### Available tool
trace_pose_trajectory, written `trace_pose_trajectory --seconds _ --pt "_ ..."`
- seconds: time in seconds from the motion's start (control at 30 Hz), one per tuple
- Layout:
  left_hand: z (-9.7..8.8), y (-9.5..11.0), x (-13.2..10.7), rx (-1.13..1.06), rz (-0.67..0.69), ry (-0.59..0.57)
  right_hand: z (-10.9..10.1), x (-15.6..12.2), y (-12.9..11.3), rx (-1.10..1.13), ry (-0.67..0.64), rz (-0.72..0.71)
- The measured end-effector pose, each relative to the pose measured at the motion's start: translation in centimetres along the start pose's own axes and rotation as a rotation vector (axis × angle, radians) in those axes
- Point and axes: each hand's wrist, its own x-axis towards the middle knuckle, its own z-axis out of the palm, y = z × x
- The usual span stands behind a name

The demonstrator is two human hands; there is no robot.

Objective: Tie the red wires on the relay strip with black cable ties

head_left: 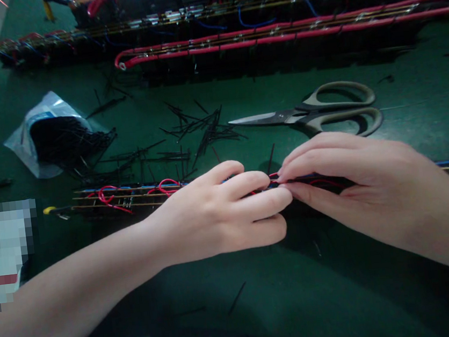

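A long, narrow wired assembly with brass-coloured rods and red and blue wires lies across the table under both hands. My left hand reaches over it from the left, fingers bent and tips close together at the wires; its thumb is hidden. From the right, my right hand pinches with thumb and fingertips at the same spot, almost touching the left fingertips. What either hand holds there is too small and covered to make out. A thin black cable tie sticks up just behind the fingertips.
Scissors lie behind my right hand, blades pointing left. Loose black cable-tie pieces are scattered beside them. An opened plastic bag holds many more ties. Larger wired assemblies line the back. A blurred-out object is at left.
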Motion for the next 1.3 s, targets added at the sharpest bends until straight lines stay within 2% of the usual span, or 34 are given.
trace_pose_trajectory --seconds 0.33,0.57,0.73,1.1,1.3 --pt "0.5 1.1 0.1 0.039 -0.082 0.043 0.0 0.0 0.0 0.0 0.015 -0.004" --pt "0.3 0.9 0.3 -0.026 -0.095 0.07 -0.1 0.0 0.0 0.019 0.004 0.014" --pt "0.2 0.7 0.4 -0.078 -0.159 0.111 -0.3 0.2 -0.2 0.051 -0.012 0.035" --pt "0.0 0.5 0.5 -0.18 -0.227 0.107 -0.5 0.3 -0.3 0.039 -0.016 0.024" --pt "-0.1 0.1 0.5 -0.234 -0.199 0.135 -0.4 0.3 -0.3 0.061 -0.004 0.013"
